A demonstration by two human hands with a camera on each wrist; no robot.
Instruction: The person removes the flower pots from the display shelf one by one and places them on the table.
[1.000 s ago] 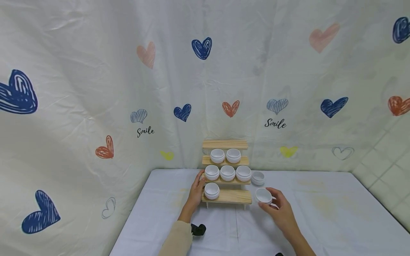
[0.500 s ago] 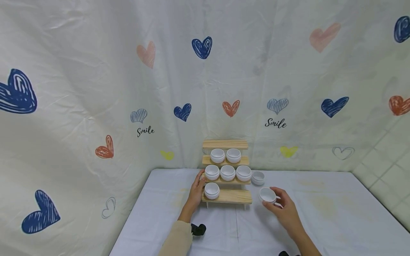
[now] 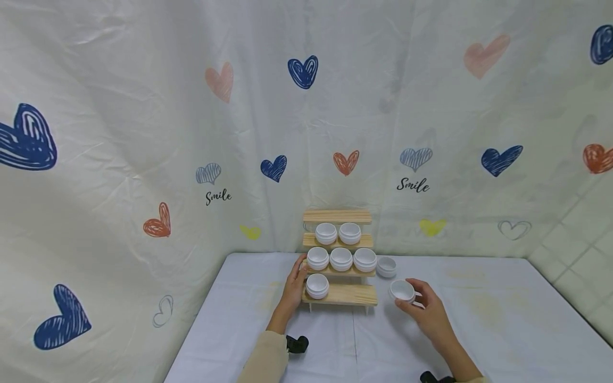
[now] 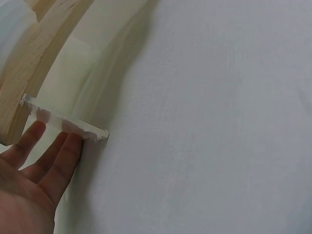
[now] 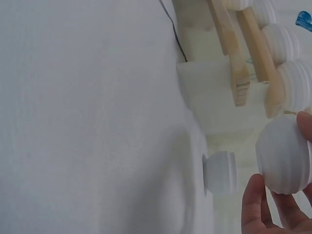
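A stepped wooden rack (image 3: pixel 347 294) stands at the back of the table and carries several small white bowls (image 3: pixel 341 258) on its tiers. My left hand (image 3: pixel 296 272) rests with straight fingers (image 4: pixel 61 155) against the rack's left side (image 4: pixel 30 73). My right hand (image 3: pixel 415 301) holds one white bowl (image 3: pixel 402 290) just above the table, right of the lowest tier. In the right wrist view that bowl (image 5: pixel 284 153) sits against my fingertips (image 5: pixel 253 202). Another white bowl (image 3: pixel 386 266) stands on the table beside the rack, and it also shows in the right wrist view (image 5: pixel 220 173).
The table (image 3: pixel 479 330) is covered with a white cloth. A cloth backdrop printed with hearts (image 3: pixel 301 72) hangs close behind the rack and along the left. Tiled wall (image 3: pixel 584 239) shows at the right.
My right hand has drifted a little to the right and farther back with the bowl. The left hand has stayed on the rack.
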